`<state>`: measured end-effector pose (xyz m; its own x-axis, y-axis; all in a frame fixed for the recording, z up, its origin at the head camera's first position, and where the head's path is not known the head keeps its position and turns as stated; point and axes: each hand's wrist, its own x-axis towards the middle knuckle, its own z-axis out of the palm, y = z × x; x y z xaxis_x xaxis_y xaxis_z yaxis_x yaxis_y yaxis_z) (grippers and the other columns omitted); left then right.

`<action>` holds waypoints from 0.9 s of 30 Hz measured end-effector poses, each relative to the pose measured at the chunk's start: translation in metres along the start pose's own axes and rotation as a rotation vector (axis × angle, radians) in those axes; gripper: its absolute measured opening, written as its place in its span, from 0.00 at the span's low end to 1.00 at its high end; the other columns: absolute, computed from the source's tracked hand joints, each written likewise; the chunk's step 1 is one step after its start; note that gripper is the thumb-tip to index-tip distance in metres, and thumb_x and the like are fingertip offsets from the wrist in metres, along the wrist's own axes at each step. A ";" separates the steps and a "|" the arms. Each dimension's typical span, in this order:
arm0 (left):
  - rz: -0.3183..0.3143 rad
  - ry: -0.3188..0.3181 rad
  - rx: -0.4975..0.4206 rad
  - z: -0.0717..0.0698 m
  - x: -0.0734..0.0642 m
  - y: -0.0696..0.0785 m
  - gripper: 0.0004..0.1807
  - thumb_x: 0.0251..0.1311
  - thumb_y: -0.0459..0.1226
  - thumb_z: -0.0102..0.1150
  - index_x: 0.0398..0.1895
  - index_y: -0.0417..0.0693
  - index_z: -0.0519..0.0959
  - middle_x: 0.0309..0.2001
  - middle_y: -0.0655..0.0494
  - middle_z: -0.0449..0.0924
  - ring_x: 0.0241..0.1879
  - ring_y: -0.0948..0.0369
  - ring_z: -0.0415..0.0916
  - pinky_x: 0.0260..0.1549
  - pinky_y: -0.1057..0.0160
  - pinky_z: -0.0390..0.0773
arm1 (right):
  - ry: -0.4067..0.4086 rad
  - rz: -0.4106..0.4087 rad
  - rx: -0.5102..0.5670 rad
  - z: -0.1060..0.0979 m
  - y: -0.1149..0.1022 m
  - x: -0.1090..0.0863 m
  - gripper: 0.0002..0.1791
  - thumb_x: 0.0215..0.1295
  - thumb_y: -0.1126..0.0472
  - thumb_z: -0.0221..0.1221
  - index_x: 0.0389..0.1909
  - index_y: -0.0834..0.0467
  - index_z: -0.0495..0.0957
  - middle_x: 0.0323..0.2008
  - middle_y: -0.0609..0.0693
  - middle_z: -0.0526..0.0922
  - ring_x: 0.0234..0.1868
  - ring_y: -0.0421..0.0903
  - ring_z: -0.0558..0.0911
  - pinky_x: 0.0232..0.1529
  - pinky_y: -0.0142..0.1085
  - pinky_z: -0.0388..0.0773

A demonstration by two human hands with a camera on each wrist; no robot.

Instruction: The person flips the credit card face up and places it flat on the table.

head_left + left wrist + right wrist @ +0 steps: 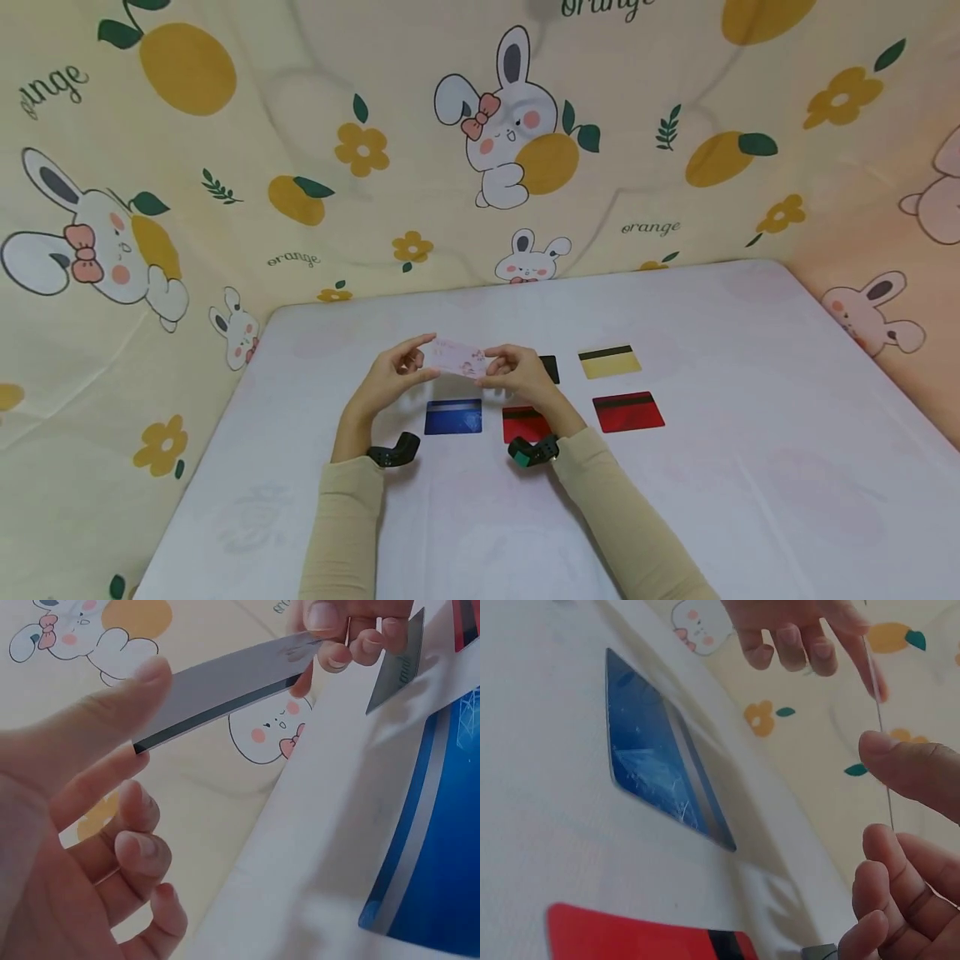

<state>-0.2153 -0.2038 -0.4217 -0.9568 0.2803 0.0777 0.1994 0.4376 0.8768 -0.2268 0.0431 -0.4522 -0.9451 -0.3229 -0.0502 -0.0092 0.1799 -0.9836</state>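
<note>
A pale pink plastic card with small printed pictures is held up above the table between both hands. My left hand pinches its left end between thumb and index finger, the other fingers curling loosely below. At the opposite end, the right hand pinches the card the same way. In the left wrist view a dark stripe runs along one long edge of the card. The right wrist view catches the card edge-on as a thin line. Beneath the hands lies a blue card with a stripe.
On the white-covered table, a red card lies partly under the right wrist. Another red card and a gold card are to the right. The right hand partly hides a black card. A printed curtain stands behind.
</note>
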 end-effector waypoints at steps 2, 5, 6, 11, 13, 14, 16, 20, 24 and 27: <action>0.008 -0.004 0.001 0.001 0.000 -0.002 0.32 0.56 0.32 0.66 0.66 0.40 0.69 0.34 0.49 0.69 0.30 0.66 0.65 0.29 0.71 0.64 | -0.010 0.007 -0.005 -0.001 0.002 0.000 0.29 0.52 0.67 0.69 0.57 0.67 0.74 0.32 0.54 0.82 0.28 0.40 0.76 0.31 0.25 0.74; 0.000 -0.016 0.007 0.002 0.000 0.000 0.31 0.55 0.32 0.66 0.65 0.40 0.70 0.33 0.51 0.69 0.29 0.66 0.65 0.27 0.72 0.65 | -0.021 0.007 -0.005 -0.002 0.004 0.002 0.30 0.52 0.69 0.69 0.57 0.69 0.73 0.31 0.54 0.82 0.26 0.38 0.76 0.29 0.25 0.74; 0.001 -0.022 0.012 0.002 0.000 0.000 0.31 0.55 0.32 0.66 0.64 0.40 0.71 0.32 0.51 0.68 0.29 0.66 0.65 0.26 0.72 0.64 | -0.025 0.002 -0.008 -0.002 0.005 0.002 0.30 0.52 0.69 0.68 0.57 0.70 0.73 0.31 0.54 0.82 0.26 0.38 0.75 0.28 0.25 0.74; -0.013 -0.053 0.040 0.004 0.005 -0.008 0.32 0.55 0.33 0.67 0.64 0.39 0.70 0.31 0.52 0.69 0.27 0.65 0.65 0.24 0.71 0.65 | -0.036 -0.003 -0.034 -0.005 0.007 0.004 0.31 0.51 0.71 0.68 0.58 0.72 0.72 0.30 0.54 0.82 0.23 0.36 0.73 0.23 0.26 0.69; -0.014 -0.061 0.056 0.003 0.006 -0.008 0.32 0.55 0.34 0.67 0.65 0.38 0.69 0.30 0.52 0.69 0.27 0.65 0.66 0.24 0.71 0.66 | -0.040 0.000 -0.060 -0.006 0.007 0.005 0.31 0.51 0.70 0.67 0.58 0.72 0.72 0.30 0.54 0.81 0.23 0.36 0.72 0.22 0.26 0.67; -0.013 -0.065 0.062 0.003 0.006 -0.009 0.32 0.55 0.34 0.67 0.65 0.38 0.69 0.30 0.52 0.69 0.27 0.65 0.66 0.24 0.71 0.66 | -0.043 -0.001 -0.073 -0.006 0.007 0.005 0.31 0.51 0.70 0.67 0.58 0.72 0.72 0.29 0.54 0.81 0.23 0.36 0.72 0.22 0.26 0.66; -0.013 -0.070 0.074 0.004 0.007 -0.011 0.33 0.55 0.34 0.67 0.65 0.37 0.69 0.31 0.52 0.69 0.27 0.64 0.65 0.24 0.71 0.66 | -0.046 0.002 -0.099 -0.007 0.006 0.006 0.31 0.51 0.70 0.66 0.58 0.72 0.72 0.29 0.54 0.81 0.23 0.37 0.71 0.22 0.27 0.65; -0.021 -0.080 0.100 0.005 0.010 -0.015 0.33 0.55 0.35 0.67 0.65 0.38 0.69 0.31 0.51 0.70 0.27 0.64 0.64 0.26 0.71 0.66 | -0.046 0.007 -0.178 -0.008 0.006 0.007 0.31 0.51 0.69 0.66 0.59 0.70 0.72 0.28 0.53 0.81 0.22 0.38 0.70 0.22 0.28 0.64; -0.061 -0.092 0.130 0.008 0.011 -0.021 0.34 0.55 0.36 0.68 0.66 0.41 0.69 0.30 0.54 0.70 0.28 0.64 0.63 0.27 0.71 0.65 | -0.039 0.025 -0.270 -0.008 0.006 0.008 0.31 0.53 0.67 0.66 0.60 0.67 0.73 0.24 0.51 0.81 0.18 0.38 0.70 0.21 0.29 0.65; -0.093 -0.095 0.147 0.009 0.011 -0.023 0.35 0.54 0.36 0.68 0.66 0.43 0.69 0.29 0.56 0.68 0.28 0.63 0.63 0.27 0.71 0.64 | -0.036 0.031 -0.320 -0.008 0.005 0.008 0.31 0.53 0.66 0.67 0.60 0.65 0.73 0.21 0.49 0.79 0.16 0.37 0.69 0.21 0.28 0.65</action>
<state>-0.2286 -0.2028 -0.4451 -0.9495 0.3095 -0.0513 0.1469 0.5831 0.7990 -0.2372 0.0490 -0.4563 -0.9346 -0.3439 -0.0910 -0.0881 0.4718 -0.8773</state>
